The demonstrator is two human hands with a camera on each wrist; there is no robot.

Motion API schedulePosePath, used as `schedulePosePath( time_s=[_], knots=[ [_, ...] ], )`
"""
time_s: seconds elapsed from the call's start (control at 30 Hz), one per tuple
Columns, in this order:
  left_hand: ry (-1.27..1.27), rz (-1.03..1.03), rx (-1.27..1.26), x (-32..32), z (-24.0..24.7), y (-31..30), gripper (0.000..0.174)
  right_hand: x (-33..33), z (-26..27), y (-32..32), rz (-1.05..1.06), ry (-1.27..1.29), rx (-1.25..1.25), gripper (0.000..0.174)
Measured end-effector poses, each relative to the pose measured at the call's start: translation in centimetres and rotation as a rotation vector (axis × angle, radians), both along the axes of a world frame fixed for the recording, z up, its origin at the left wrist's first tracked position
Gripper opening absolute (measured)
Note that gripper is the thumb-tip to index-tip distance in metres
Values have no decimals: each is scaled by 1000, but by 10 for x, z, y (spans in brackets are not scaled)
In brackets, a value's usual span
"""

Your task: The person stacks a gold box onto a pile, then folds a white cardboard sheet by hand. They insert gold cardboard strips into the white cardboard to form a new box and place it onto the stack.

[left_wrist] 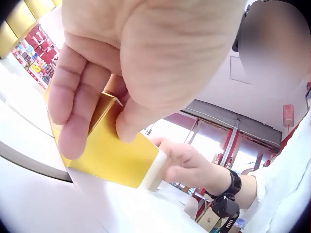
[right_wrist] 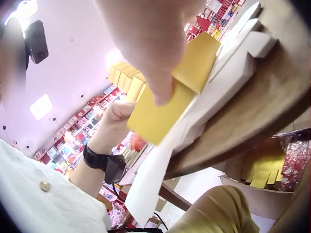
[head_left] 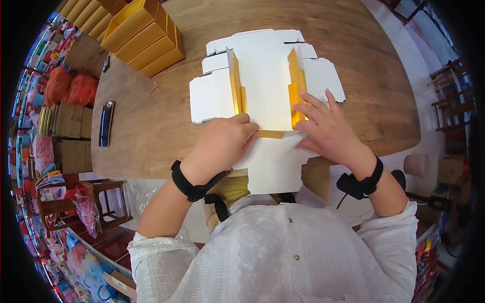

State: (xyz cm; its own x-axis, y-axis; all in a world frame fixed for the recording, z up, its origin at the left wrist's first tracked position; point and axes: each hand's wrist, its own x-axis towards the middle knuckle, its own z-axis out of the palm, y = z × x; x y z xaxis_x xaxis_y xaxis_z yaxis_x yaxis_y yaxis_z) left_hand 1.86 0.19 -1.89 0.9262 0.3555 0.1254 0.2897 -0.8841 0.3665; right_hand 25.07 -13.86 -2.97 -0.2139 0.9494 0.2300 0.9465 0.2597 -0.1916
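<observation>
A partly folded cardboard box [head_left: 263,76], white inside and gold outside, lies on the wooden table in front of me. Its two gold-backed side walls, left [head_left: 235,88] and right [head_left: 298,93], stand up, while white flaps spread out flat around them. My left hand [head_left: 218,144] pinches the near left corner, thumb and fingers on either side of the gold card [left_wrist: 114,155]. Spread fingers of my right hand [head_left: 333,129] touch the right wall, and a digit presses the gold panel [right_wrist: 160,114]. The front flap [head_left: 275,174] hangs past the table edge toward my lap.
Gold boxes [head_left: 151,43] are stacked at the table's back left. A phone [head_left: 106,123] lies near the left edge. Shelves of colourful goods [head_left: 30,121] and a wooden stool [head_left: 108,202] stand left. A container of gold pieces [right_wrist: 265,170] sits below the table.
</observation>
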Motion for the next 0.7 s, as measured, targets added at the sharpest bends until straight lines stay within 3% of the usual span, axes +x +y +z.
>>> schedulePosePath(
  time_s=[0.17,0.27,0.33,0.37,0.43,0.5,0.6,0.67,0.7],
  knots=[
    [4,-19,86,-5,9,-13,22,-8,-8,2,29,25,38,17],
    [166,-70,233,-7,10,-18,36,-15,-15,-2,18,17,1,19],
    [153,-72,214,-8,6,-17,41,-18,-8,-11,33,216,35,35],
    [154,-71,210,-8,5,-16,41,-19,-7,-19,34,217,31,35],
    [113,-62,179,-8,2,-16,34,-14,-7,-41,178,-2,-88,49],
    [123,-58,164,-6,2,-15,30,-14,-23,-50,194,-107,-97,49],
    [123,-47,113,-4,1,-15,18,-15,-31,-46,186,-55,53,37],
    [113,-28,78,-3,1,-14,12,-19,-29,-34,101,205,193,28],
    [142,-42,12,-1,5,-14,9,-16,-30,-29,103,209,193,28]
  ],
)
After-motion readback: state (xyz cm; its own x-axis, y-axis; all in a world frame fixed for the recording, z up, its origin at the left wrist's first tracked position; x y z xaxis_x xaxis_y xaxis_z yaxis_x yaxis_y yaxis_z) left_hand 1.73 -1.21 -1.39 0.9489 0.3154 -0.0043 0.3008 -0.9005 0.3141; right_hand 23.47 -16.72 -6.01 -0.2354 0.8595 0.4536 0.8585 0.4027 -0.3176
